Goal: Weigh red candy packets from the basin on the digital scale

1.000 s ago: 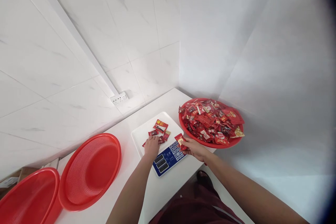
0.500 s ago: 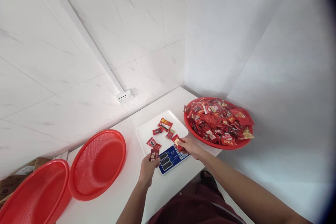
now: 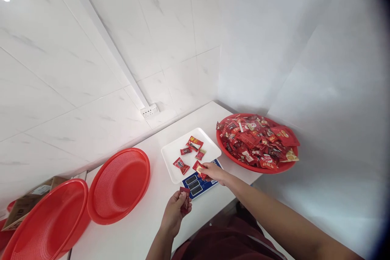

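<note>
My left hand (image 3: 177, 210) is closed on a dark red snack packet (image 3: 184, 196), just in front of the digital scale's blue panel (image 3: 195, 185). Above the panel's right part, my right hand (image 3: 213, 171) grips a bright red snack packet (image 3: 198, 167) with gold print. On the scale's white tray (image 3: 170, 151) lie several small wrapped snacks, among them a red packet with a dark character (image 3: 181, 165) and a red and yellow packet (image 3: 195, 143). My right hand hides part of the keypad.
A wide red basket (image 3: 224, 152) heaped with red snack packets stands to the right by the wall. At the left are two red perforated baskets, one on the white table (image 3: 122, 237), and a cardboard box (image 3: 21, 211). A power socket (image 3: 149, 111) is on the wall.
My left hand has drawn back from the tray's near edge toward me with its packet. My right hand has shifted slightly left and down, still holding its packet. The view has shifted a little.
</note>
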Motion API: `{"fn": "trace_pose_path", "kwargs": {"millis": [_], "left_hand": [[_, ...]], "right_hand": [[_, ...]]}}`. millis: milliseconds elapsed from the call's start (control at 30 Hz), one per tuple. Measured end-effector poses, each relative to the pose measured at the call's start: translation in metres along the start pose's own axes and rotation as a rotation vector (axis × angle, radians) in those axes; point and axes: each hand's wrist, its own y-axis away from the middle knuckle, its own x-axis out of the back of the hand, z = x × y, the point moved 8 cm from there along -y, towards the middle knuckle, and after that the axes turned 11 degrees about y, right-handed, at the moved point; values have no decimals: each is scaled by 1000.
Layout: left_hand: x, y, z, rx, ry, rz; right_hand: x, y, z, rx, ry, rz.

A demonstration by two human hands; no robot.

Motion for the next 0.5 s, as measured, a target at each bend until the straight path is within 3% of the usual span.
{"fn": "trace_pose_path", "kwargs": {"millis": [100,200,267,333,433,500], "left_hand": [[-5,2,-2,10,-10,14],[-8,7,-1,-2,-53,16],[-12,11,0,-25,-109,-27],[-18,16,-2,-31,-173,-104],[-26,21,-14,1,-244,-204],[-29,21,-24,17,-275,-244]], "right_hand": [[4,-5,-18,84,11,26],[22,-3,-30,169,186,217],[24,7,-32,236,302,251],[10,21,-23,260,342,108],[-28,50,-2,242,342,-238],[-48,69,9,252,355,-365]]}}
